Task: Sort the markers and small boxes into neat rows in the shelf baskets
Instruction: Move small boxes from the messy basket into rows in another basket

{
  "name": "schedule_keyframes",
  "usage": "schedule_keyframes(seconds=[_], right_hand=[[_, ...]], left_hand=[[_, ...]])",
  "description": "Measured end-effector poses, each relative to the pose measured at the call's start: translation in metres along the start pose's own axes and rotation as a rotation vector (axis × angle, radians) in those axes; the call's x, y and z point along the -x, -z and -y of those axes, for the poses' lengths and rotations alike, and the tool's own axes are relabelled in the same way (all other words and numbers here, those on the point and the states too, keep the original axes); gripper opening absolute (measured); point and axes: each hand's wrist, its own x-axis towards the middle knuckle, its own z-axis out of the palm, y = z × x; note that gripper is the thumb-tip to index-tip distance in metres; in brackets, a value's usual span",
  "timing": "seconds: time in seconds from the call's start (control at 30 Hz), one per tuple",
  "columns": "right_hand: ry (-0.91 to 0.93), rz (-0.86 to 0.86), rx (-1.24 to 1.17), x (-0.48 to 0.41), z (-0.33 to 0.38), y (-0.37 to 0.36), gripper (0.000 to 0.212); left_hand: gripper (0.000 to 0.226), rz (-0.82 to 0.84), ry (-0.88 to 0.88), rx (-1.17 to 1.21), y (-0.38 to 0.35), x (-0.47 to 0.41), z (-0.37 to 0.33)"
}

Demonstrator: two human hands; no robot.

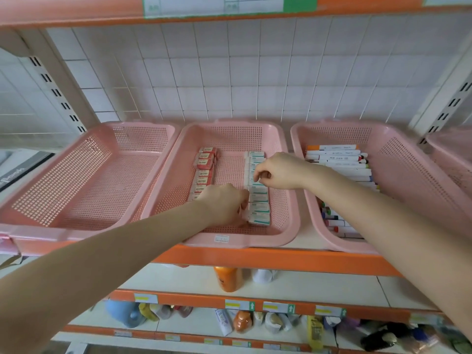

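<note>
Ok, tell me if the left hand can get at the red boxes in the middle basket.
Probably yes. The left hand is inside the open-topped middle basket, at the teal boxes, and the red boxes lie just to its left with nothing between; its wrist covers the nearest ones.

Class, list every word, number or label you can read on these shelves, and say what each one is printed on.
"2B": on the red boxes, left row of the middle basket.
Too small or blurred to read: print on the white-green boxes, the markers, the basket's sticker, the price tags and the top sign.
Lettering on the dark item at far left: cut off, unclear.
</note>
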Motion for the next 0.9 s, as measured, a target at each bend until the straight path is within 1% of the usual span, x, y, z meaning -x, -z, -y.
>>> schedule_keyframes(seconds=[0.13, 0.33, 0.47, 0.53, 0.67, 0.83, 0.9], right_hand=[[0.01, -0.009, -0.003, 0.001, 0.0, 0.0, 0.029], [0.009, -0.014, -0.009, 0.001, 0.001, -0.001, 0.029], [0.003, -0.015, -0.021, 0.001, -0.001, -0.002, 0.028], [0.004, -0.018, -0.017, 0.001, -0.001, -0.003, 0.028], [0.001, -0.026, -0.008, 0.001, -0.001, -0.002, 0.028], [-0.003, -0.028, -0.027, 0.001, -0.001, -0.003, 0.027], [0.001, -0.03, -0.028, 0.001, 0.0, -0.003, 0.027]], left_hand=[[0.032, 0.028, 0.052, -0.036, 0.0, -0.001, 0.001], [0.051, 0.072, 0.118, 0.126, -0.001, -0.001, 0.003], [0.04, 0.143, 0.1, 0.095, -0.004, 0.001, 0.004], [0.035, 0.149, 0.099, 0.146, -0.007, 0.0, 0.006], [0.03, 0.109, 0.123, 0.294, -0.01, -0.003, 0.01], [0.027, 0.111, 0.118, 0.399, -0.012, -0.005, 0.013], [0.03, 0.107, 0.122, 0.44, -0.012, -0.006, 0.015]])
